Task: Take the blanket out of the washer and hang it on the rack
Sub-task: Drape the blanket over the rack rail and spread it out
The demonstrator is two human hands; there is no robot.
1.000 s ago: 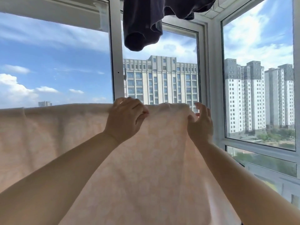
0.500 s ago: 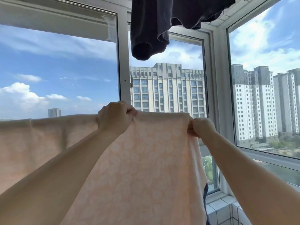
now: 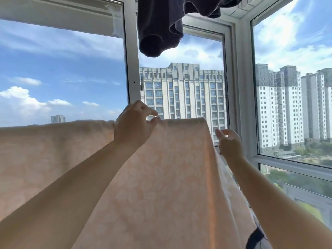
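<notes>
The peach patterned blanket (image 3: 161,177) hangs draped over a horizontal line that runs from the left edge to the middle; the rack itself is hidden beneath it. My left hand (image 3: 134,126) hovers at the blanket's top edge, its fingers loosely curled and a gap between fingertips and thumb, the thumb just touching the fold. Just right of the blanket's right edge, my right hand (image 3: 229,142) is relaxed and holds nothing.
A dark garment (image 3: 158,26) hangs overhead, above the blanket. White window frames (image 3: 133,69) stand close behind, with a corner window (image 3: 287,87) to the right. Another dark cloth (image 3: 256,239) shows at the bottom right under my right forearm.
Both hands gripped the blanket's top edge half a second ago; now they have let go. The right hand has moved off to the right and the blanket stays draped.
</notes>
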